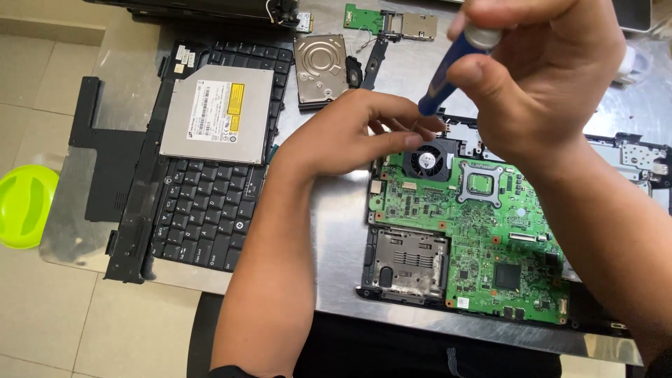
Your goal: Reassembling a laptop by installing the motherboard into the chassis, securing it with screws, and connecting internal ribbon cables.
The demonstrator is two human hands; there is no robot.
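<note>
- The screwdriver [448,70], blue-handled with a pale cap, stands over the far edge of the green board [483,231]. Its long axis is steeply tilted: cap up and to the right, the working end pointing down and left toward the fan [427,161].
- The right hand [539,77] has its fingers curled closed round the top of the handle, thumb pressed along the blue shaft.
- The left hand [343,133] rests on the bench [336,245] just left of the fan. Its fingers are loosely bent, the tips drawn together near the driver's tip; whether they pinch anything I cannot tell.
- The board lies in a dark laptop base at the bench's near right, with a metal card slot [409,262] at its near left corner.
- Toward the left edge lies a black keyboard [203,210], a silver optical drive [220,112] resting on its far part.
- A bare hard drive [322,66] sits near the far edge, with a small green card [364,17] beyond it.
- A lime bowl [24,206] sits off the bench's left side.
</note>
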